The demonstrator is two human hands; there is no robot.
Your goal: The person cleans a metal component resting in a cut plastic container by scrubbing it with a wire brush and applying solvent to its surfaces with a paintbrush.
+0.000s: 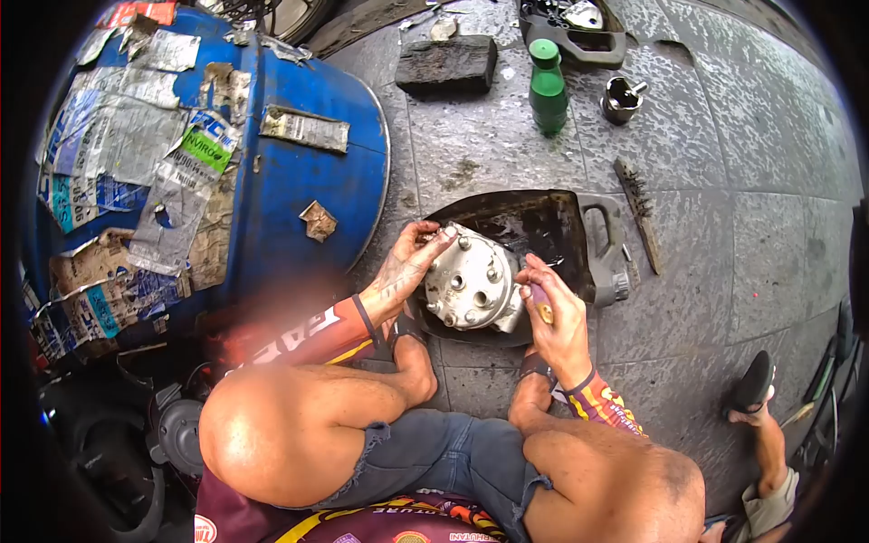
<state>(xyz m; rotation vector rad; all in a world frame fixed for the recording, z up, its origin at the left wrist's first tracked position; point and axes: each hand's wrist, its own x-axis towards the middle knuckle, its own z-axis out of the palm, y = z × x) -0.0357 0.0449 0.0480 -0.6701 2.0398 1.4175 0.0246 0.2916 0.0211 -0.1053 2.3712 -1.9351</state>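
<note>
A round silver-grey compressor [472, 281], its end face up with bolts and holes, is held over a cut-open black plastic jug [552, 217] on the floor. My left hand [418, 262] grips the compressor's upper left edge. At the compressor's right side, my right hand [558, 321] closes around a small tool with a purple and yellow handle [543, 306]. The tool's working end is hidden, so its kind cannot be told. Dark, wet residue coats the inside of the jug.
A blue drum [308, 181] stands at left. Beyond the jug are a black block [445, 65], a green bottle [548, 95], a metal cup [621, 100] and another cut jug [588, 45]. A worn brush [639, 213] lies at right. Another person's foot [753, 385] shows lower right.
</note>
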